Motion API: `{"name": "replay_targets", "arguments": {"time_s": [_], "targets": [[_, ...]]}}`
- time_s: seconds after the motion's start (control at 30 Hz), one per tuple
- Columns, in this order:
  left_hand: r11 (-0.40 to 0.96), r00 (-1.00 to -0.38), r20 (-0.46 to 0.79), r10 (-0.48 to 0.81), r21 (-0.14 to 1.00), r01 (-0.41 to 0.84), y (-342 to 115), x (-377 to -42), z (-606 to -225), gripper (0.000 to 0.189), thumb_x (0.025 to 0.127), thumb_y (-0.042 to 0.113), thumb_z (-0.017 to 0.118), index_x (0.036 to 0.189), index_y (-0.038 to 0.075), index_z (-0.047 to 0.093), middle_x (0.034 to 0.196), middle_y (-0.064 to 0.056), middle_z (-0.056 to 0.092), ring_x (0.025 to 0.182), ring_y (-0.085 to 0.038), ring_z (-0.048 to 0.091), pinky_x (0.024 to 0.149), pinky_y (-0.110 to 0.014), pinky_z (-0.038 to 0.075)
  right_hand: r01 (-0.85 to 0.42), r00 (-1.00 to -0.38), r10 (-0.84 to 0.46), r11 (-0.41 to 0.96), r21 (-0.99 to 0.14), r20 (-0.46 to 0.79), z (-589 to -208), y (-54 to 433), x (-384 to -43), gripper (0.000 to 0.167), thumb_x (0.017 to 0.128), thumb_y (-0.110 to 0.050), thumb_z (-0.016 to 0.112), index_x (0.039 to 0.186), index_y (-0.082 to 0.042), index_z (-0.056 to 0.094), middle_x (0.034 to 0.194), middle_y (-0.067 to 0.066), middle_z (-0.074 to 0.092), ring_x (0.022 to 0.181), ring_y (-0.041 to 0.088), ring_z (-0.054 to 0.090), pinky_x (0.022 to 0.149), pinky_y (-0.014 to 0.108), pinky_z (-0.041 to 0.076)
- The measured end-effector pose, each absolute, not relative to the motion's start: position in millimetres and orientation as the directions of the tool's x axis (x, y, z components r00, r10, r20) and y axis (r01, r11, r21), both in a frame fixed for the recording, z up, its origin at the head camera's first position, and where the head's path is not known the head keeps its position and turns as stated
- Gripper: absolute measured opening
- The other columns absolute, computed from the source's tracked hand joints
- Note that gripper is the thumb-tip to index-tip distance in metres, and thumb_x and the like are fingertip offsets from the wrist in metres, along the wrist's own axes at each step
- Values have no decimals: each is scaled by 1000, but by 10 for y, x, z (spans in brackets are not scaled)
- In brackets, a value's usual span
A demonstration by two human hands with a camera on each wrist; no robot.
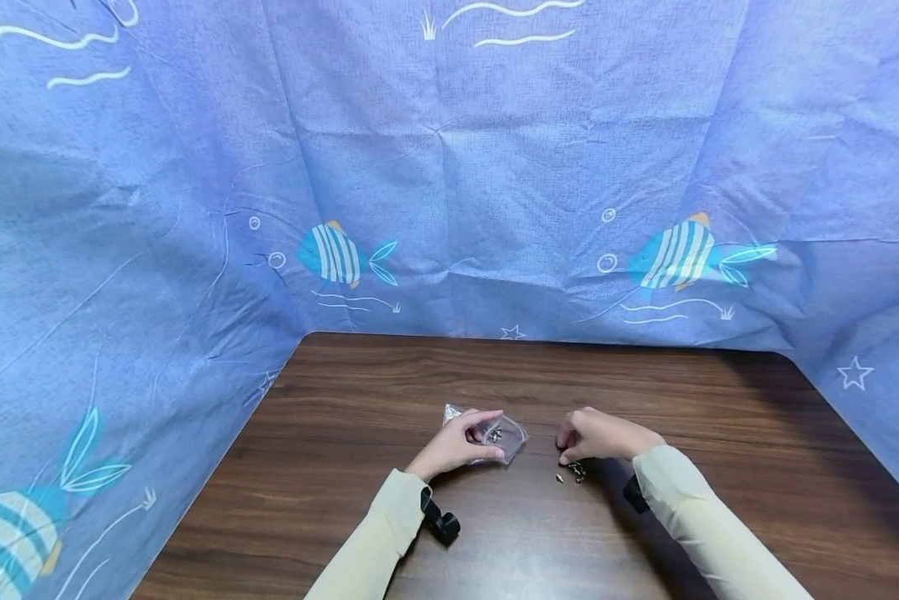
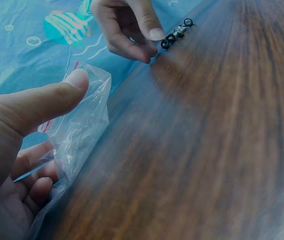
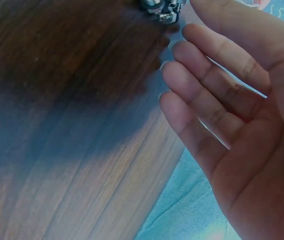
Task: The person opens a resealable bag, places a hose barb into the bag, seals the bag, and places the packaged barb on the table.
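Note:
My left hand [image 1: 460,442] holds a small clear zip bag [image 1: 515,433], thumb on one side of its mouth and fingers on the other. A red strip runs along the bag's mouth in the left wrist view, and several small metal parts [image 1: 497,434] show through the plastic in the head view. Right of the bag, my right hand [image 1: 599,435] reaches down with its thumb and fingertips right beside a small pile of shiny metal parts with black rings [image 2: 177,34]. Its fingers are loosely bent, and nothing shows between them in the right wrist view [image 3: 222,95].
One small loose part [image 1: 559,478] lies just left of the pile. Both hands are over a dark wood-grain table [image 1: 389,375]. A blue fabric curtain with fish prints [image 1: 509,183] stands along its far edge and sides. Black wrist straps [image 1: 442,523] sit at the cuffs.

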State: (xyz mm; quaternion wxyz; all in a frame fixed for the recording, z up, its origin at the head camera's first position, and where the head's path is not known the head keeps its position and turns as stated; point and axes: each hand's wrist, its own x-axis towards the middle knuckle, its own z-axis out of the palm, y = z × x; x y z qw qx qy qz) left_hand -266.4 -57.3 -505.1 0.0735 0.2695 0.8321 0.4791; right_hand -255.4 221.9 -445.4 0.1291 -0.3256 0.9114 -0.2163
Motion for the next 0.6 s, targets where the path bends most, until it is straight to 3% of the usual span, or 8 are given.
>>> {"name": "replay_targets", "arguments": {"time_s": [0.6], "targets": [[403,-839,139,525,828,389,-582,-2664,-5044,62,79,27,80,135,16,57,91,0,55,78,-10,49,68,-20,42,-605,-728,-685,664,-439,-33,-4481,2222,-2520,11,78,-10,77,75,-9,67,77,-5,59,68,-3,50,61,19,46]]}}
